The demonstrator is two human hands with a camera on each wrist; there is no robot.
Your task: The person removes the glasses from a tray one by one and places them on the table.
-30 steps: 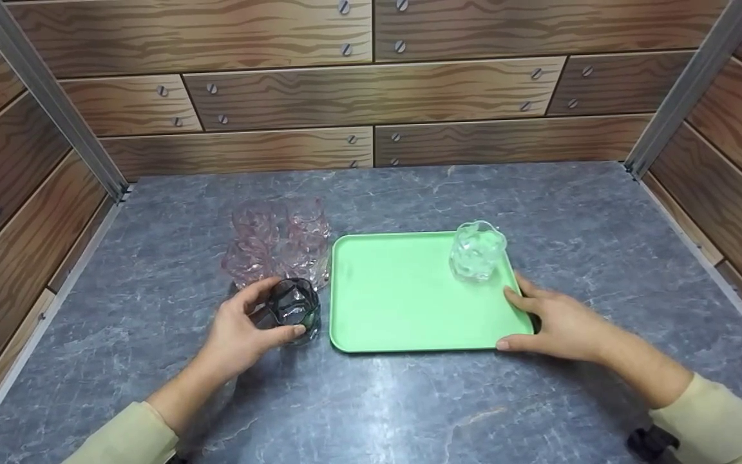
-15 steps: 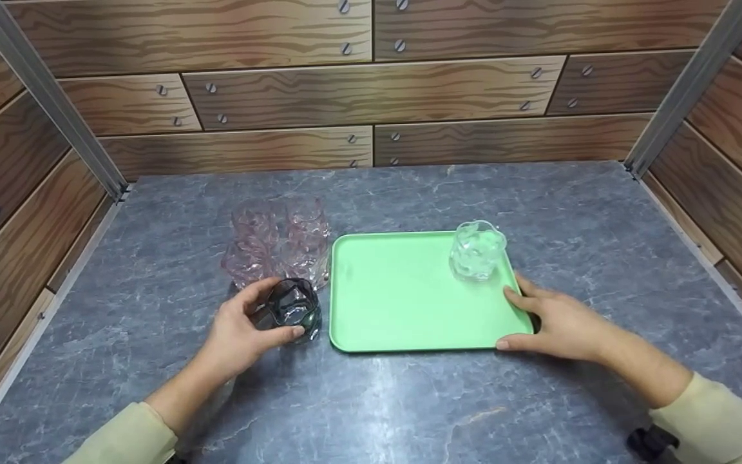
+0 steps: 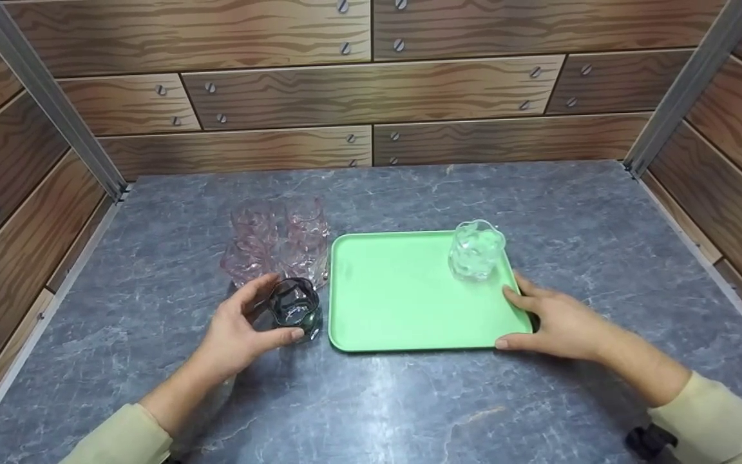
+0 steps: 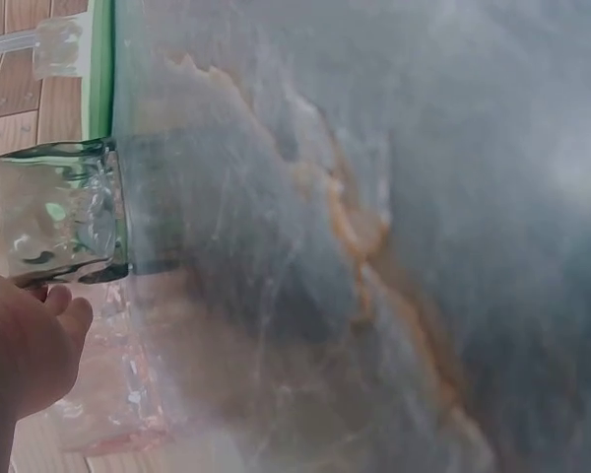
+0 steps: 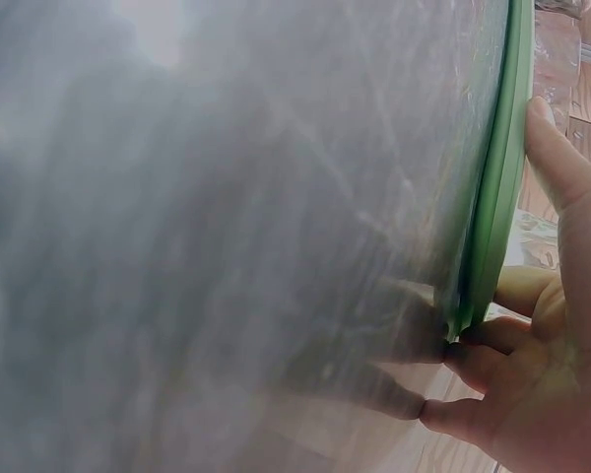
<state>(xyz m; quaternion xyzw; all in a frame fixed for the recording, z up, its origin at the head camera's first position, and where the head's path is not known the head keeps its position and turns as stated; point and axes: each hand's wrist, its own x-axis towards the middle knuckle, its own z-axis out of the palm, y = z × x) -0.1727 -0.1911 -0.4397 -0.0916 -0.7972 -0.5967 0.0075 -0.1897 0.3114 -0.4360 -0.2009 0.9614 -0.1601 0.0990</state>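
Observation:
In the head view, my left hand (image 3: 239, 328) curls its fingers and thumb round a dark smoky drinking glass (image 3: 295, 308), which stands upright on the table left of the tray. The left wrist view shows this dark glass (image 4: 64, 212) from the side, with fingertips close at its wall. My right hand (image 3: 558, 322) grips the right side of a light green rectangular tray (image 3: 409, 303), thumb at the near corner and a finger over the edge. At the tray's far right corner stands a clear wavy glass (image 3: 476, 251).
Several pink glasses (image 3: 252, 258) stand in a cluster just behind the dark glass, close to the tray's left edge. Wood-print walls (image 3: 287, 96) enclose the grey marbled table (image 3: 377, 406) at the back and sides.
My left fingers have eased slightly to the left, away from the dark glass's rim. The tray, the clear glass and my right hand keep their places.

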